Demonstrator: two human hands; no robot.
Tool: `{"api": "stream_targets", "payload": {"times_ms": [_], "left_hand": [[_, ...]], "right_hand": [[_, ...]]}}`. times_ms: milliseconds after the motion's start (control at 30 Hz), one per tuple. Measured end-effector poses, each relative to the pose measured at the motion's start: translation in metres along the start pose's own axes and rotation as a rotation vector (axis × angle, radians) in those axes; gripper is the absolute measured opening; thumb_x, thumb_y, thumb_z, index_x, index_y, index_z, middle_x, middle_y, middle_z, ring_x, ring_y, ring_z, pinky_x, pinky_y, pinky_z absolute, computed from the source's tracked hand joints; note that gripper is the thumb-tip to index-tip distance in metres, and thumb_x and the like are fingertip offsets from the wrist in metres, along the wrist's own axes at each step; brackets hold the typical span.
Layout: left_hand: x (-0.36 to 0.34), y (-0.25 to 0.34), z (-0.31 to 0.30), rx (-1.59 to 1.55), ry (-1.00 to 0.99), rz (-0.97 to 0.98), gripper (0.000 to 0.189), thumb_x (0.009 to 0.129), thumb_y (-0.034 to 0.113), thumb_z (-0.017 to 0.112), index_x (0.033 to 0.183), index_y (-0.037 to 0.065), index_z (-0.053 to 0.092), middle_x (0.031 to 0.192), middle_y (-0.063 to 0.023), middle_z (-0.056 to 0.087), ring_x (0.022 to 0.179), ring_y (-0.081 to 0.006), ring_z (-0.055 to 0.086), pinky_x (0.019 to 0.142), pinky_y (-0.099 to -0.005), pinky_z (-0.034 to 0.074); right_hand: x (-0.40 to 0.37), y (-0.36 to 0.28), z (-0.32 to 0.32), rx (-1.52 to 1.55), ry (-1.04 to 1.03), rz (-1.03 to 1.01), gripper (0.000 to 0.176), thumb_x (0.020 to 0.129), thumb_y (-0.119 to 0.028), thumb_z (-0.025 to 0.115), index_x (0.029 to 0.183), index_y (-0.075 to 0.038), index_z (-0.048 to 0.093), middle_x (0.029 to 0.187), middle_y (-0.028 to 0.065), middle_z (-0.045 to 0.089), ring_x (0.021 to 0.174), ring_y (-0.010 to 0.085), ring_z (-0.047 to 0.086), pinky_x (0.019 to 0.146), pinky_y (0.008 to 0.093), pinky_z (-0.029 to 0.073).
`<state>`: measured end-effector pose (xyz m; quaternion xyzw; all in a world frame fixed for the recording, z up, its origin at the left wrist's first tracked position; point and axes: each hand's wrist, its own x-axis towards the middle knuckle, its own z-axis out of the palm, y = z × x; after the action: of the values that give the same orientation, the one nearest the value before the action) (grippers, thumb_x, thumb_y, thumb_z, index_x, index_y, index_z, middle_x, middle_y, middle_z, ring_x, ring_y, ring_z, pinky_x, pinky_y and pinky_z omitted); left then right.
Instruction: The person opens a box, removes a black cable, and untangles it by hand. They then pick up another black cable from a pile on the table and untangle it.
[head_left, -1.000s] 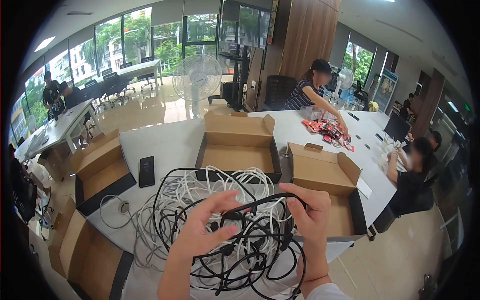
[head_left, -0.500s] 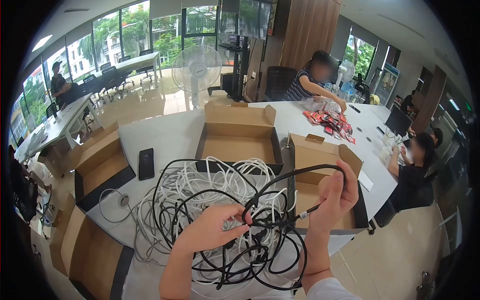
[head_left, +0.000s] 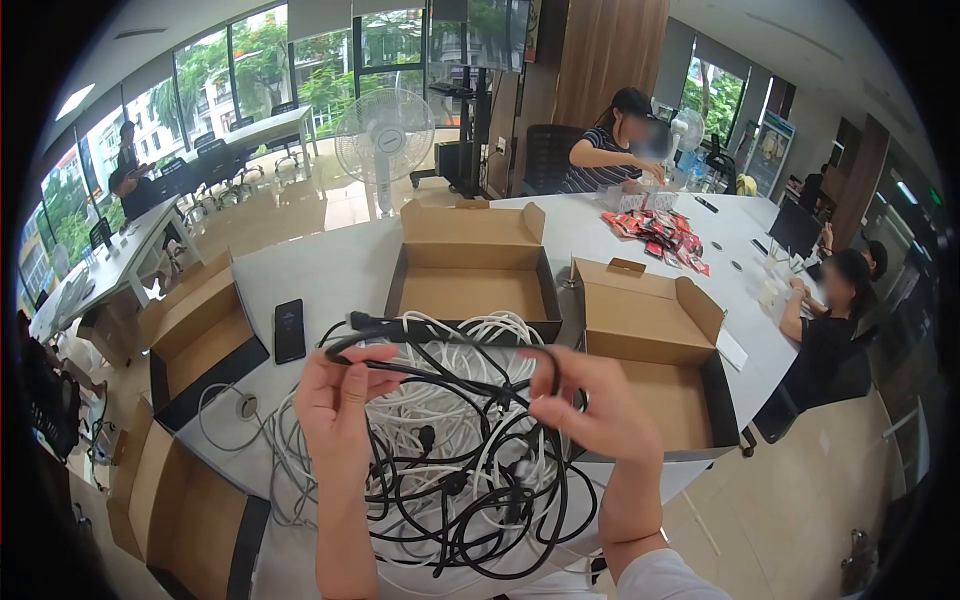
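Observation:
A tangled heap of black and white cables (head_left: pixel 440 440) lies on the white table (head_left: pixel 320 275) in front of me. My left hand (head_left: pixel 335 395) is raised above the heap, pinching one black cable (head_left: pixel 440 342) near its plug end. My right hand (head_left: pixel 595 410) grips the same black cable further along, so a short length stretches between both hands. The rest of that cable drops into the tangle.
Two open cardboard boxes (head_left: pixel 470 275) (head_left: pixel 655 345) stand just beyond the heap, another box (head_left: pixel 200 335) at the left. A black phone (head_left: pixel 289 329) lies on the table. A person (head_left: pixel 610 150) handles red packets (head_left: pixel 660 235) at the far end; another person (head_left: pixel 830 320) sits at right.
My left hand has risen from the heap and taken the cable's plug end. My right hand came back left from over the right box, and the black cable now spans both hands.

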<state>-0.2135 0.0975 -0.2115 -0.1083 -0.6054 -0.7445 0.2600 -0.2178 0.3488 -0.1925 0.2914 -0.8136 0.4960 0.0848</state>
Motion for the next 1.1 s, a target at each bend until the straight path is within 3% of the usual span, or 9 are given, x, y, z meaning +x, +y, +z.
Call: {"api": "stream_targets", "payload": {"times_ms": [167,300,400,500,633,733,933,1100], "left_hand": [[0.003,-0.006,-0.003,-0.143,0.054,-0.049,0.011,0.096,0.014,0.051,0.103,0.006,0.051,0.106,-0.0172,0.064,0.082,-0.0169,0.067,0.074,-0.0259,0.055],[0.003,-0.009,-0.001,-0.234,0.025,-0.108,0.008,0.096,0.012,0.050,0.103,0.007,0.051,0.110,-0.0166,0.063,0.087,-0.0170,0.066,0.077,-0.0250,0.054],[0.004,-0.013,-0.002,-0.219,-0.009,-0.136,0.008,0.097,0.011,0.050,0.103,0.007,0.051,0.110,-0.0166,0.062,0.089,-0.0184,0.066,0.077,-0.0246,0.054],[0.001,-0.011,0.002,-0.198,-0.023,-0.137,0.007,0.096,0.011,0.049,0.102,0.006,0.051,0.110,-0.0167,0.062,0.090,-0.0192,0.066,0.078,-0.0244,0.054],[0.001,-0.004,0.003,-0.222,-0.044,-0.109,0.006,0.096,0.009,0.050,0.098,0.003,0.053,0.109,-0.0193,0.062,0.094,-0.0241,0.065,0.085,-0.0299,0.053],[-0.001,-0.006,0.002,-0.319,-0.063,-0.071,0.008,0.094,0.009,0.051,0.097,0.002,0.053,0.110,-0.0213,0.062,0.097,-0.0261,0.065,0.088,-0.0323,0.051],[-0.001,-0.007,0.001,-0.370,-0.114,-0.039,0.012,0.095,0.013,0.048,0.095,0.002,0.052,0.111,-0.0226,0.061,0.098,-0.0269,0.064,0.089,-0.0332,0.051],[0.002,-0.005,0.000,-0.484,-0.022,-0.165,0.012,0.099,0.018,0.044,0.095,0.008,0.049,0.111,-0.0175,0.062,0.094,-0.0235,0.065,0.085,-0.0291,0.052]], "right_hand": [[-0.001,-0.003,0.009,-0.094,-0.229,-0.061,0.061,0.080,-0.018,0.071,0.135,-0.007,0.046,0.074,0.0066,0.064,0.062,0.0172,0.059,0.062,0.0305,0.046],[-0.002,-0.004,0.010,-0.004,-0.088,0.011,0.038,0.084,-0.009,0.064,0.122,-0.004,0.058,0.067,0.0068,0.059,0.057,0.0140,0.058,0.052,0.0272,0.043],[0.000,-0.013,0.010,0.164,0.136,0.025,0.030,0.085,-0.001,0.058,0.115,-0.003,0.063,0.066,0.0047,0.060,0.056,0.0090,0.055,0.051,0.0234,0.041],[0.001,-0.011,0.011,0.235,0.215,0.011,0.029,0.086,0.000,0.057,0.113,-0.003,0.064,0.066,0.0042,0.060,0.056,0.0073,0.055,0.052,0.0224,0.042],[0.005,-0.006,0.014,0.023,0.251,-0.028,0.028,0.084,0.000,0.057,0.111,-0.004,0.064,0.063,0.0026,0.056,0.055,0.0075,0.050,0.052,0.0216,0.040],[0.011,0.005,0.018,-0.199,0.264,-0.086,0.028,0.082,-0.001,0.061,0.109,-0.006,0.064,0.070,0.0053,0.059,0.063,0.0123,0.054,0.058,0.0245,0.043],[0.013,0.011,0.019,-0.131,0.201,0.002,0.023,0.080,-0.011,0.069,0.101,-0.003,0.063,0.077,0.0072,0.060,0.070,0.0158,0.056,0.068,0.0269,0.045],[0.013,0.017,0.014,-0.086,0.234,0.032,0.022,0.081,-0.018,0.069,0.089,-0.001,0.058,0.072,0.0042,0.056,0.068,0.0130,0.054,0.066,0.0252,0.045]]}}
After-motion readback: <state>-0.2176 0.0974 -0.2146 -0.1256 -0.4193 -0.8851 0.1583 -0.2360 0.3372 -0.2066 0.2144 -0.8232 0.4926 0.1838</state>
